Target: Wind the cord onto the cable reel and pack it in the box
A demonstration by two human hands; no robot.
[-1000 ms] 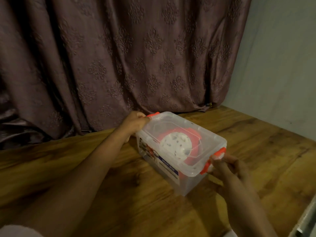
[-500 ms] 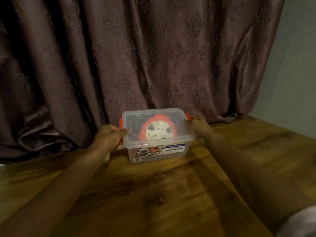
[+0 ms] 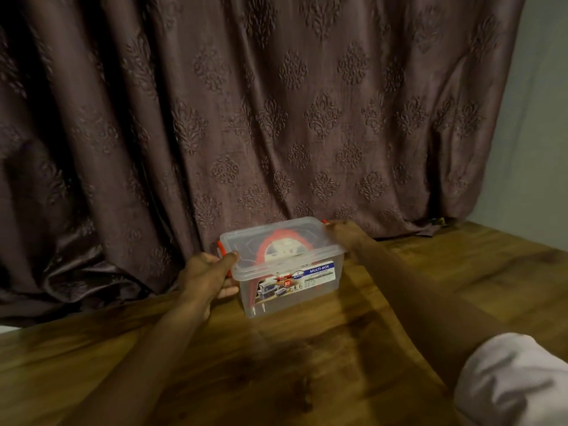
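Clear plastic is sitting between two bare hands: the left hand [image 3: 206, 276] is gripping the near-left end of the box [image 3: 285, 272], its thumb hooked over the lid rim and its fingers [image 3: 229, 292] curling under the lip beside the red clasp [image 3: 220, 248]. The right hand [image 3: 345, 233] is lying against the far-right end with its fingers wrapping the lid edge at the second red clasp [image 3: 324, 222]; how tightly they are closing there is hard to tell in the dim light. Both forearms are stretching forward across the table [image 3: 307, 364], and a white sleeve [image 3: 516, 379] is showing at the lower right.

Inside the box, under the closed lid, the cable reel [image 3: 284, 247] is lying with its red rim and white hub facing up, and a red cord [image 3: 252, 292] is hanging down against the front wall, its metal plug pins resting near the bottom.

The box is standing upright on the dark, glossy wood-grain table, well back and close to the curtain [image 3: 276, 118]. Its long axis is running left to right, angling slightly away on the right, and its labelled long side, reading "MULTI-BOX", is facing the camera. The brownish-purple curtain, embossed with damask motifs, is hanging in heavy folds down to the table's far edge. A pale grey wall [image 3: 538, 103] is filling the right side.
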